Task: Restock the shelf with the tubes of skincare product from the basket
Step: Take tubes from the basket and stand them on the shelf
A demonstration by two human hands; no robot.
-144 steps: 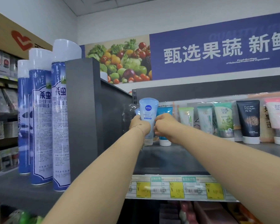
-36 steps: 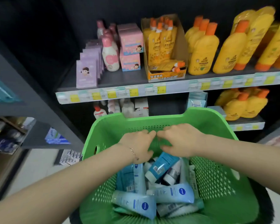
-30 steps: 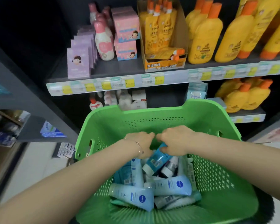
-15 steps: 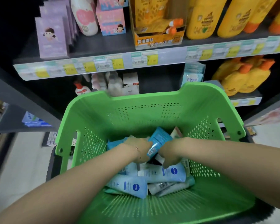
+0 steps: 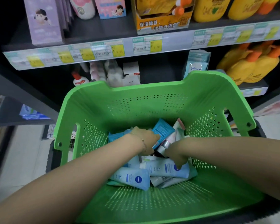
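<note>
Tubes of skincare product (image 5: pixel 132 177) lie heaped in the bottom of the green basket (image 5: pixel 145 88), mostly flat, with long axes running roughly left to right. My left hand (image 5: pixel 145 139) grips the lower end of a teal tube (image 5: pixel 162 130), which tilts up toward the far wall. My right hand (image 5: pixel 174 155), just right of it, points its fingers down onto a pale blue tube (image 5: pixel 166 169); whether it grips I cannot tell. Basket walls hem both hands, so the open room is straight up. The labelled shelf edge (image 5: pixel 103 50) stands beyond the far rim.
</note>
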